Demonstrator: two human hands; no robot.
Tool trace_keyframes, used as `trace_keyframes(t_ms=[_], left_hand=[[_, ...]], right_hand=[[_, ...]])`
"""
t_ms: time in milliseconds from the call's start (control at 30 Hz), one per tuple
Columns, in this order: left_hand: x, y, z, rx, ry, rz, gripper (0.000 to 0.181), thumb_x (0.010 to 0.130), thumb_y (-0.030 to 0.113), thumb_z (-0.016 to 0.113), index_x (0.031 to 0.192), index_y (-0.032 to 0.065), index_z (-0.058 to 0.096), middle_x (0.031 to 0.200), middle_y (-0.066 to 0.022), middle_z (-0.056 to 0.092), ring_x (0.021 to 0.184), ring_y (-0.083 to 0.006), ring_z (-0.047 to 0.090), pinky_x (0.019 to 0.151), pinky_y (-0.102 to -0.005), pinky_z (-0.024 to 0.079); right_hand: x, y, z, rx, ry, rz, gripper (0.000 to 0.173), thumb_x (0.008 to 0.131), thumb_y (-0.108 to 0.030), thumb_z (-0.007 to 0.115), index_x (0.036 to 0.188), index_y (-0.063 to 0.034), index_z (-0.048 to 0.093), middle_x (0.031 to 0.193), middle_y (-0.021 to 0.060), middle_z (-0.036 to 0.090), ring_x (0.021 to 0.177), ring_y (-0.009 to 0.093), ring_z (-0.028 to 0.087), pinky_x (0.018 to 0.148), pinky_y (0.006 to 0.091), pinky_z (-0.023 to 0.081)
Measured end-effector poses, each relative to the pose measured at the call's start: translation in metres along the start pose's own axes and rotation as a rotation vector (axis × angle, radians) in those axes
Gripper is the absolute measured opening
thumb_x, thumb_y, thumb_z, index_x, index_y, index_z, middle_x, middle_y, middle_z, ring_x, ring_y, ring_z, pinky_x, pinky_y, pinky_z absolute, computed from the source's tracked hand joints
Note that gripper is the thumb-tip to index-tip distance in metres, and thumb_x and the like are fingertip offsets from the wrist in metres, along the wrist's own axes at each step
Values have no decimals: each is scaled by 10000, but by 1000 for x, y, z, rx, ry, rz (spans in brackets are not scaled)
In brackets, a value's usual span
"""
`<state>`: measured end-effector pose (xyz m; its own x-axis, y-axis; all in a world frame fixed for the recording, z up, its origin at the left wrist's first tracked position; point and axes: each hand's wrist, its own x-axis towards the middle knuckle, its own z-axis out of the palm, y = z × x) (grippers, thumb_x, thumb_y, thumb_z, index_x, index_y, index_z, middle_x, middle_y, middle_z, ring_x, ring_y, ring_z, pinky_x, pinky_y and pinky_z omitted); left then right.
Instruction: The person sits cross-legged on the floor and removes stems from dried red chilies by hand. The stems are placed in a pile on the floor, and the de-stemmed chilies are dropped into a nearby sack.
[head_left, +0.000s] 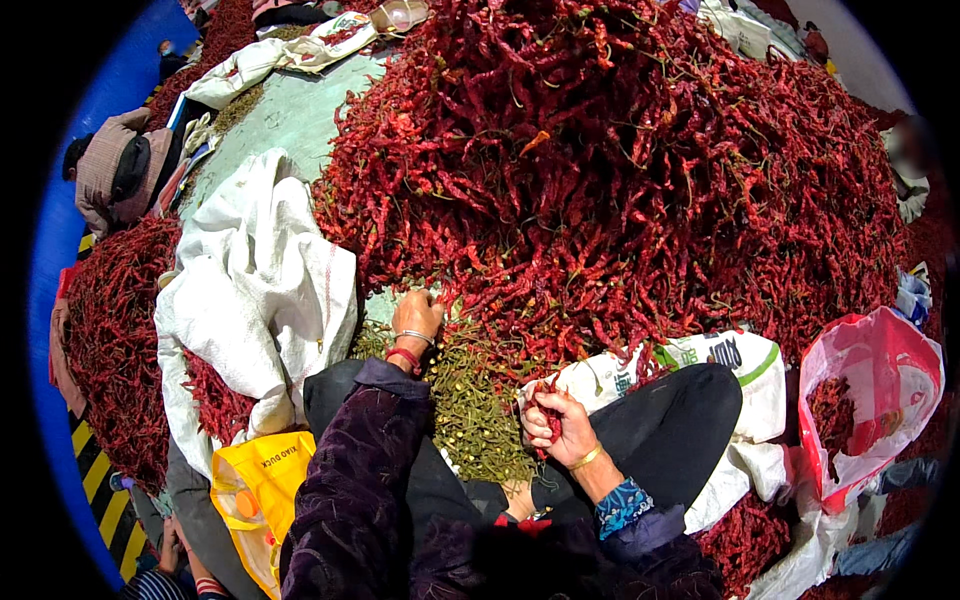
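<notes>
A great heap of dried red chillies (600, 187) rises in front of me. My left hand (418, 315), with a silver bangle and a red band at the wrist, reaches to the heap's near edge. Its fingers are bent, and whatever they may pinch is hidden. Close to my right knee, my right hand (559, 424) is curled around a small bunch of red chillies (553, 420), their ends showing between the fingers. Between my crossed legs lies a pile of greenish-brown chilli stems (480, 420), just below my left hand.
A white woven sack (259, 300) with chillies inside stands left, beside a yellow bag (259, 502). At right are a printed white sack (720, 360) under my knee and a red-and-white plastic bag (874, 405) holding chillies. A person (120, 165) bends over at far left.
</notes>
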<state>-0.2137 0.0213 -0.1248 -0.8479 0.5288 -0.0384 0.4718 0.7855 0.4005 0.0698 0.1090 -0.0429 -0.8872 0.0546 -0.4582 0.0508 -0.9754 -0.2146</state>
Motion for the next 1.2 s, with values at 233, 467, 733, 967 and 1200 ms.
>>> trace_keyframes(t_ms=[233,467,733,967,1200], left_hand=[[-22,26,-58,-1005,-125,-114,34,823,38,567,791,26,566,695,-70,623,579,-133,588,482,-272,463],[-144,84,-81,-1148,-376,-8,62,853,-13,531,904,16,510,722,-61,609,599,-114,608,467,-207,468],[-183,96,-86,-793,-213,328,91,830,-43,529,911,-7,508,684,-31,568,507,-71,523,449,-221,423],[-193,89,-85,-831,-423,283,92,880,57,504,922,3,566,643,-28,543,540,-87,507,496,-242,423],[-197,89,-92,-917,-474,522,100,881,64,536,937,-2,585,660,-13,522,586,-89,498,539,-241,419]], right_hand=[[-4,-4,12,-70,-68,-38,96,840,-115,485,915,-59,508,846,127,549,460,85,384,361,198,270],[-5,-6,20,-326,69,-151,142,854,-53,463,988,-37,507,660,62,521,380,56,325,332,203,260],[-7,12,21,-1199,148,-518,164,840,-131,582,964,-31,541,698,13,519,612,88,461,551,250,402],[-21,12,29,-1464,153,-700,102,825,-91,556,891,-17,531,703,131,586,612,208,575,574,311,447],[-36,13,21,-455,-1,-112,81,859,-142,517,849,-64,500,581,7,447,464,75,409,397,218,304]])
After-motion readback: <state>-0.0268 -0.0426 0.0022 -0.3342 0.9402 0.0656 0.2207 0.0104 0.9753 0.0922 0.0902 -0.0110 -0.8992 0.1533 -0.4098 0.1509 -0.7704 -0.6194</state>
